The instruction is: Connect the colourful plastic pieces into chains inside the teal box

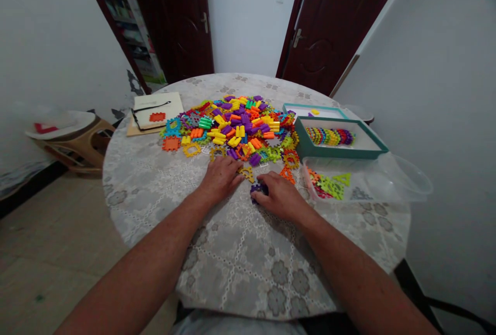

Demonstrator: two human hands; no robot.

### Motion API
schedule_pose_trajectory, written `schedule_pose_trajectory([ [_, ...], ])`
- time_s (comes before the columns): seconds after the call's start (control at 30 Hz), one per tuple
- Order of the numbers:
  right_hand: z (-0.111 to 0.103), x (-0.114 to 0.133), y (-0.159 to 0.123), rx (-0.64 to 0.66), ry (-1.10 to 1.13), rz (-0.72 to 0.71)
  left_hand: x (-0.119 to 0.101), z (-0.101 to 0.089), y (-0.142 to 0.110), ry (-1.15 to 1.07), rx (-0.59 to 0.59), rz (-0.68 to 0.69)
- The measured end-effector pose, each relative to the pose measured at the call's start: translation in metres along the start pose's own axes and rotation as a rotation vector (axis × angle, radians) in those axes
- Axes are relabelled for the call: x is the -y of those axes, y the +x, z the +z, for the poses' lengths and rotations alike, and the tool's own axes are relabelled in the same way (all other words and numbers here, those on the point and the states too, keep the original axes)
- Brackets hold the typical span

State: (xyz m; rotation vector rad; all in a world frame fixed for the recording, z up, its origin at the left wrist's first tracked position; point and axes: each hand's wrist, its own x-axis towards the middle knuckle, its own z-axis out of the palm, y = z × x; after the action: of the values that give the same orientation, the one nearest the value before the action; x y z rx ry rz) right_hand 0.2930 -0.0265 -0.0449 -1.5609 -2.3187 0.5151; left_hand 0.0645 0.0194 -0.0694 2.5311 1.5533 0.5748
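My left hand rests low over the tablecloth, its thumb and fingertips closed at the edge of a yellow toothed building piece. Just to the right, my right hand has its thumb and index finger around dark purple toothed building pieces; my fingers partly cover them, so I cannot tell how many there are. Beyond both hands spreads a big pile of colourful plastic building pieces, with short tube-like connectors in yellow, purple, orange and green on top. An orange triangular piece lies beyond my right hand.
On the right, a green-edged box holds a row of coloured toothed pieces. In front of it lies a clear plastic bin with lime and red pieces. Glasses and an orange piece lie on a pale book at the left.
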Motion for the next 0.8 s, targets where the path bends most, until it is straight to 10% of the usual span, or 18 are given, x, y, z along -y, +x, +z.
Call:
schedule_pose_trajectory([
  [0.6, -0.001, -0.008, 0.003, -0.012, 0.172, 0.014, -0.006, -0.012, 0.000, -0.185, -0.004, -0.031],
  [0.8, 0.001, -0.017, 0.010, -0.201, 0.326, 0.006, -0.005, -0.014, 0.001, -0.266, -0.004, 0.012],
])
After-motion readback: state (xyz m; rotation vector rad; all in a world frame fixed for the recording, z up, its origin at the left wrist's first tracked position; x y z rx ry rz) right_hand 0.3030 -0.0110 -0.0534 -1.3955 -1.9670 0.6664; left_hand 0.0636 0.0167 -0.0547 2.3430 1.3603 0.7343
